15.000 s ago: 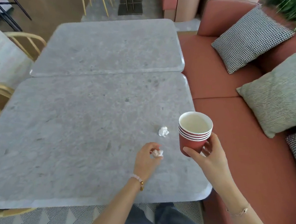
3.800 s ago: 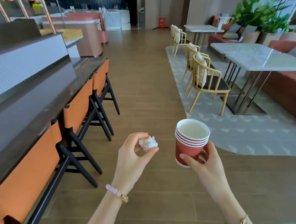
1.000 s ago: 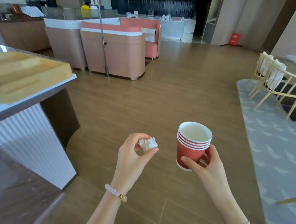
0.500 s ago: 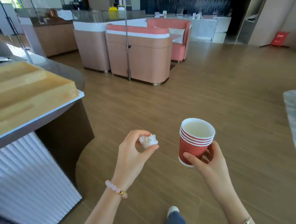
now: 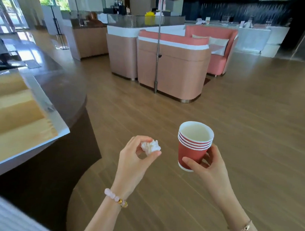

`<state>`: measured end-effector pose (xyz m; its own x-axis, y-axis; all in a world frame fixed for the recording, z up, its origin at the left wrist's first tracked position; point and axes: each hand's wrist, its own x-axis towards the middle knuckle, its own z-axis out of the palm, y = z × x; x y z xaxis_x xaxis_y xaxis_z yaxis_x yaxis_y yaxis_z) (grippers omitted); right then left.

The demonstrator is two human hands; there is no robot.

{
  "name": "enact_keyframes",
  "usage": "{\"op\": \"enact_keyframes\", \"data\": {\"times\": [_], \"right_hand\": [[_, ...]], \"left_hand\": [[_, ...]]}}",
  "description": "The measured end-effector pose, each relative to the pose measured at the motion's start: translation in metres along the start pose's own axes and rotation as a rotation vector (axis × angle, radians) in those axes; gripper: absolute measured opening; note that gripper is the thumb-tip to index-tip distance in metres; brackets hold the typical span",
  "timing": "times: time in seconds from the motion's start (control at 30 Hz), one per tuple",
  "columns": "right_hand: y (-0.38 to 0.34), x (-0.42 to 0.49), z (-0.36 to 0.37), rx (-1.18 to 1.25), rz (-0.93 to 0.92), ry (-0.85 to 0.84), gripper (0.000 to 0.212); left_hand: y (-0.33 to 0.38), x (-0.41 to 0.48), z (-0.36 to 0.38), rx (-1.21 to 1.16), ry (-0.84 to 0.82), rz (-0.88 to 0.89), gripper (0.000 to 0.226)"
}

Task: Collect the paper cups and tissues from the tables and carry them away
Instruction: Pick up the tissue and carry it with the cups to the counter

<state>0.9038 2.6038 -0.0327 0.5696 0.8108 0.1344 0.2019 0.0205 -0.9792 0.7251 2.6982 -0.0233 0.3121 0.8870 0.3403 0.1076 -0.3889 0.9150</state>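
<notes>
The left hand (image 5: 136,161) pinches a crumpled white tissue (image 5: 150,146) between thumb and fingertips, held out at the top of the hand. The right hand (image 5: 209,166) grips a nested stack of red paper cups (image 5: 192,147) low on its side, thumb across the front and fingers curled behind. The stack stands upright, just to the right of the tissue and apart from it. The top cup's inside is pale, and I cannot tell whether anything is in it.

A beaded bracelet (image 5: 115,199) sits on the left wrist. Under both hands is bare wooden floor (image 5: 238,121). Left of the left hand runs a dark counter (image 5: 65,91) with a pale wooden tray (image 5: 12,114) on it. Well ahead of the hands are salmon booth seats (image 5: 171,66) with a metal pole (image 5: 158,43) in front of them.

Both hands are loaded and out over open floor, so the collecting looks done and the carrying away seems to be under way. What is left is to reach somewhere to drop the load. No bin shows here, and whether litter remains on any table cannot be told.
</notes>
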Motion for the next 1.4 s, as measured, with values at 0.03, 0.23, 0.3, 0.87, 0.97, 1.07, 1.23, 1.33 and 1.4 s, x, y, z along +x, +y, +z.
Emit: {"op": "enact_keyframes", "data": {"times": [0.03,0.23,0.3,0.87,0.97,1.07,1.23,1.33,1.4], "right_hand": [[0.002,0.020,0.002,-0.002,-0.001,-0.005,0.054],[0.024,0.134,0.029,0.016,0.011,-0.049,0.055],[0.032,0.172,0.044,0.016,0.011,-0.073,0.054],[0.044,0.520,0.225,0.076,-0.005,-0.209,0.058],[0.049,0.570,0.258,0.085,-0.006,-0.256,0.060],[0.056,0.624,0.292,0.094,-0.024,-0.298,0.057],[0.067,0.735,0.353,0.119,-0.051,-0.382,0.057],[0.068,0.808,0.390,0.144,-0.058,-0.444,0.058],[0.065,0.855,0.415,0.167,-0.059,-0.482,0.057]], "left_hand": [[-0.006,0.015,0.004,0.004,0.011,-0.003,0.028],[-0.049,0.115,0.021,0.075,0.070,0.002,0.032],[-0.068,0.151,0.024,0.084,0.088,0.002,0.032],[-0.191,0.496,-0.020,0.170,0.185,-0.032,0.033],[-0.214,0.539,-0.033,0.196,0.228,-0.061,0.032],[-0.239,0.581,-0.042,0.221,0.269,-0.099,0.031],[-0.284,0.678,-0.057,0.269,0.371,-0.124,0.031],[-0.305,0.746,-0.063,0.268,0.412,-0.142,0.030],[-0.316,0.792,-0.066,0.271,0.427,-0.145,0.030]]}}
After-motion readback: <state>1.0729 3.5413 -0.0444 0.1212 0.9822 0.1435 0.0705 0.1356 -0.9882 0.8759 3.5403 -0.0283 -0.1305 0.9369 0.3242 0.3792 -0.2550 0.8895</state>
